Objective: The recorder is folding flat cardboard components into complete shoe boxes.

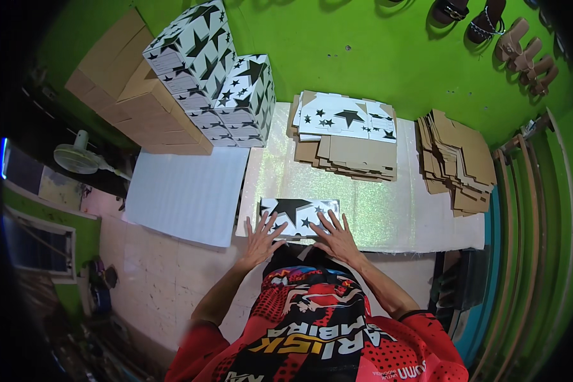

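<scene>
A white cardboard box printed with black stars (297, 207) lies at the front edge of the table, its lid side up. My left hand (261, 239) rests on its left part with the fingers spread. On its right part lies my right hand (335, 237), fingers also stretched apart. Neither hand grips anything. Both palms sit at the box's near edge, close to my body.
Behind the box lies a stack of flat cardboard blanks (350, 130), star-printed on top. Brown flat blanks (455, 159) lie at the right. Star-printed boxes (213, 83) and plain brown cartons (149, 105) are piled back left, near a white foam sheet (188, 194). Sandals (522, 48) hang on the wall.
</scene>
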Available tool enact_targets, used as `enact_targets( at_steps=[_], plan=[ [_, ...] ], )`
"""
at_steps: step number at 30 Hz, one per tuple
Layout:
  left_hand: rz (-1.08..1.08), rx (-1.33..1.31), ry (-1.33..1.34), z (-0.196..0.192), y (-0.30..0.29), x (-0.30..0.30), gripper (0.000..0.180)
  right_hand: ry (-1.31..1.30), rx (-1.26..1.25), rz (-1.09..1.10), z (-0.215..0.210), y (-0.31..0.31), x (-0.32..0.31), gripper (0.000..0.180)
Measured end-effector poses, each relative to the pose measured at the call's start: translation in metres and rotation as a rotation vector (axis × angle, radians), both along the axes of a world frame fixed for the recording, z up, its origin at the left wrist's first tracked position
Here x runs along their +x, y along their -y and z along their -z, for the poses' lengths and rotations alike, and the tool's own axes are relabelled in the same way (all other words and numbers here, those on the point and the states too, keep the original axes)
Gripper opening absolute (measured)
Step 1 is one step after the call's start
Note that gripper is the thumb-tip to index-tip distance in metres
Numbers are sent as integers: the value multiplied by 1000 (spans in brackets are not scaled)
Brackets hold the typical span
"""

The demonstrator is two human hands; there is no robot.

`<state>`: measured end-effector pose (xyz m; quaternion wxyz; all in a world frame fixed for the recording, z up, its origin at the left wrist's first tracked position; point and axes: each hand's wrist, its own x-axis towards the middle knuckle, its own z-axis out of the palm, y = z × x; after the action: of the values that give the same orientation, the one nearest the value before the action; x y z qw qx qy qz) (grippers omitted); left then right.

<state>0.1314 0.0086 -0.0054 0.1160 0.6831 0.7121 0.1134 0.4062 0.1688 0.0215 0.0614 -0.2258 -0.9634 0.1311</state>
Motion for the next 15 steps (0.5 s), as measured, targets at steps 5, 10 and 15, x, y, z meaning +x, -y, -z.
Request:
enact_targets(
  at_steps=[5,10,15],
  plan=[
    [6,157,14,1,-14,-6,52,-93,-22,24,11,-18,-3,55],
    [-16,204,-2,-39,-41,-20,44,-134,-306,111,-34,-46,-12,45],
    [68,245,312,-50,-85,-14,49,-195,-68,140,-30,-58,-43,61]
  ],
)
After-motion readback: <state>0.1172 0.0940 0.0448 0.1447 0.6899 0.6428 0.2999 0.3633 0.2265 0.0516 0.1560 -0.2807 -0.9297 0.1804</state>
